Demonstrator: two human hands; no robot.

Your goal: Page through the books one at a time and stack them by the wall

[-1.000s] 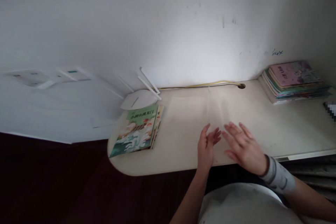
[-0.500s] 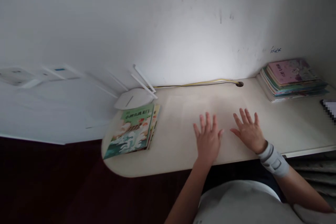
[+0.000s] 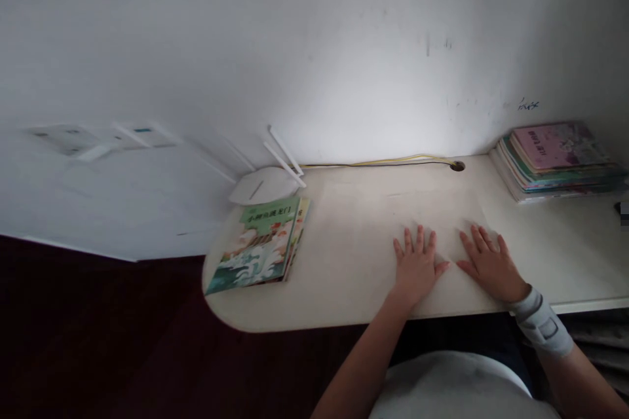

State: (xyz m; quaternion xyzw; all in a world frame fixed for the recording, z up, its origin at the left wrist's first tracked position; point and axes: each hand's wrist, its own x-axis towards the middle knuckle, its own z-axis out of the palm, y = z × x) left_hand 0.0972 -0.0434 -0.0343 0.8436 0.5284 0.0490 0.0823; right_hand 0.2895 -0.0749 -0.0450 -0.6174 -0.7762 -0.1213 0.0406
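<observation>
My left hand [image 3: 417, 267] lies flat on the pale desk [image 3: 344, 262], palm down, fingers spread and holding nothing. My right hand [image 3: 491, 264] rests flat beside it, also open, with a grey wrist brace [image 3: 540, 324] on the wrist. The two hands sit a little apart near the desk's front edge. A picture book with a green cover [image 3: 255, 247] lies on a thin pile at the desk's left end, well left of my left hand.
A white router [image 3: 263, 183] with antennas sits behind the green book against the wall. A stack of books [image 3: 557, 158] with a pink cover on top stands at the back right. A yellow cable [image 3: 388, 161] runs along the wall to a desk hole [image 3: 457, 165].
Both hands came down from raised, angled poses to lie flat on the desk with fingers spread. The camera view shifted slightly.
</observation>
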